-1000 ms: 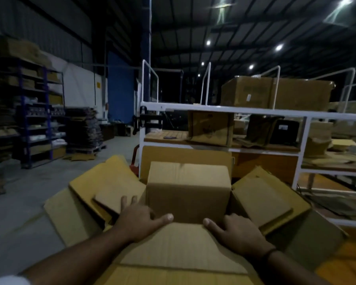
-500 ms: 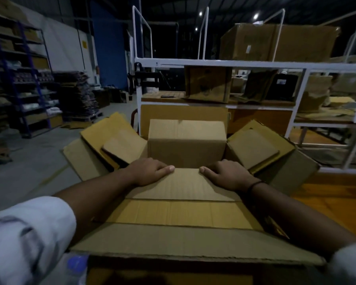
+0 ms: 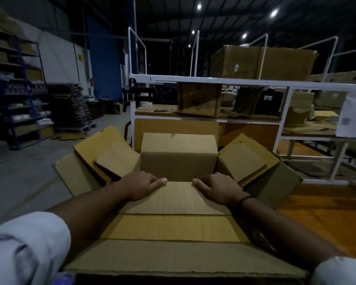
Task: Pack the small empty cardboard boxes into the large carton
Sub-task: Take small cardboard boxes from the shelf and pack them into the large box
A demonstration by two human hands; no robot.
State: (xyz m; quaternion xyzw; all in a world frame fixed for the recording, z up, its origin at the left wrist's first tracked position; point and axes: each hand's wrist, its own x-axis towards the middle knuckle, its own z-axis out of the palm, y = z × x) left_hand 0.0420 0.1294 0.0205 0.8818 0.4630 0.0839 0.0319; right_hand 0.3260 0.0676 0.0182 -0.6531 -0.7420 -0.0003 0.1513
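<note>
Sleeves (image 3: 27, 247) have slid into view at 7 and 5 o'clock; both hands keep their spots. On the left hand (image 3: 141, 187) and right hand (image 3: 218, 187), fingers curl over the far edge of a pale cardboard panel (image 3: 179, 198), thumbs flat on top. At 12 o'clock a plain brown, closed small box (image 3: 179, 161) stands upright inside the large carton (image 3: 183, 256), whose flaps splay outward.

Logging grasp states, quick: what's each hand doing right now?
Left hand: grips the near small box at its far edge.
Right hand: grips the same edge.
</note>
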